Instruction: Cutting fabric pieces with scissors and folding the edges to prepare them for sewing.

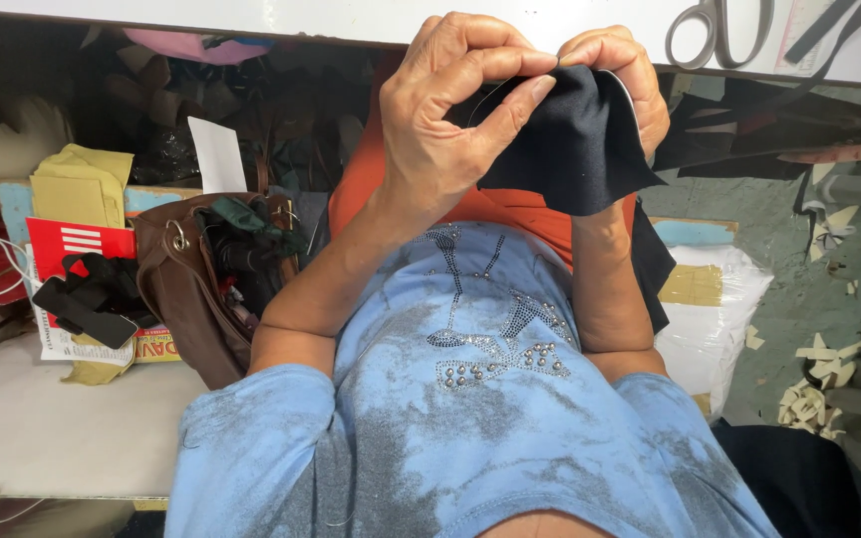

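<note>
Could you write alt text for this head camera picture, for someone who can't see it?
Seen from above, a person's left hand and right hand pinch a piece of black fabric held up before a blue studded shirt. A brown handbag sits at one side, and scissors lie on the white table edge beyond.

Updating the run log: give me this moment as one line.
left hand: pinching black cloth | right hand: gripping cloth's top edge | scissors: on white table

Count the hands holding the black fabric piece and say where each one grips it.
2: the left hand pinches the black fabric piece at its top left edge; the right hand grips its top right, partly hidden behind it.
</note>
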